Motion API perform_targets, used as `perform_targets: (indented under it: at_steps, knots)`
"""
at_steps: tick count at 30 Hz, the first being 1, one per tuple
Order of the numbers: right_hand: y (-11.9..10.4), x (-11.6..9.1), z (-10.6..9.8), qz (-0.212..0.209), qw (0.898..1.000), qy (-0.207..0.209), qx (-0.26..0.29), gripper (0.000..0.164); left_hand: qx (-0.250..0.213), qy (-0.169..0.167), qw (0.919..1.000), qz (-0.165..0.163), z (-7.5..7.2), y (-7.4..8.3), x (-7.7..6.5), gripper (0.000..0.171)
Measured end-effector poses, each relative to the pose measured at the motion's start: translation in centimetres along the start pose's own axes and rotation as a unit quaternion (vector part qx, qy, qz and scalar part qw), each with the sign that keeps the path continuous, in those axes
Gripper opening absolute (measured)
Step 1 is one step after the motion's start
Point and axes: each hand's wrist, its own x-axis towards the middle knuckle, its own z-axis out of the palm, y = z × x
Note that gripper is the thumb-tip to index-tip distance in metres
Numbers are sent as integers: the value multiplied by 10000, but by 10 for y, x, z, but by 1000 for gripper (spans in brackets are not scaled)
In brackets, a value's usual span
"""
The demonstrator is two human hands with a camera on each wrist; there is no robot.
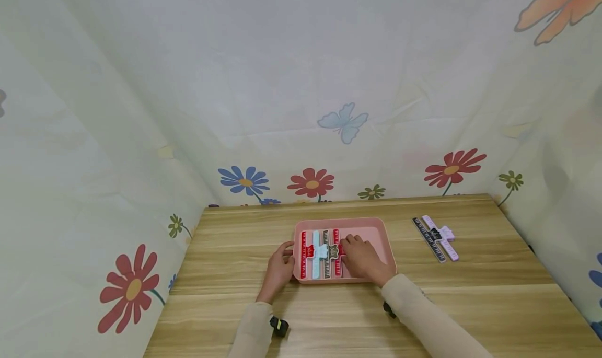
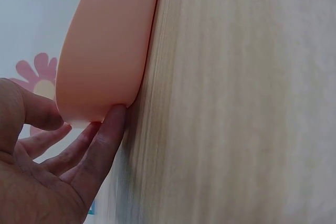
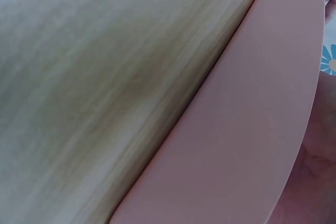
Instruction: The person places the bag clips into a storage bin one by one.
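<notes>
A pink tray (image 1: 348,223) holds several clips with a piano-key pattern, side by side: a red clip (image 1: 303,266) at the left, a light blue clip (image 1: 316,268), a dark grey clip (image 1: 326,268) and another red clip (image 1: 337,266). My right hand (image 1: 363,257) reaches into the tray, its curled fingers holding the rightmost red clip by its handle; the palm hides part of the grip. At the tray's left side, my left hand (image 1: 280,268) holds the wall. The left wrist view shows its thumb at the rim and the fingers (image 2: 105,140) against the outside.
On the table's right lie a black clip (image 1: 429,240) and a purple clip (image 1: 444,240), close together. The wooden table (image 1: 329,316) ends at a flower-printed cloth (image 1: 282,112) behind and at the sides.
</notes>
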Motion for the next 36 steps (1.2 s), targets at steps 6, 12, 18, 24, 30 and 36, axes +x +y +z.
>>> perform_targets:
  at_steps: [6,12,18,24,30,36]
  knots:
    - [1,-1,-1,80,9999,-36,128,50,25,56,10000,39,1,0,0,41]
    - [1,-7,-8,57,9997,-81,208,55,89,102,9998,169,2,0,-1,41]
    - [3,-13,-20,40,9997,-40,230,56,-20,97,9999,-28,2,1,-1,40]
    - [10,-20,-29,170,9994,136,269,58,0,111,9999,52,2,0,-2,40]
    - [20,-27,-41,24,9981,575,236,58,-44,113,9999,83,1,3,-3,40]
    - [30,-35,-52,126,9975,672,203,59,-80,103,9999,44,1,4,-4,40]
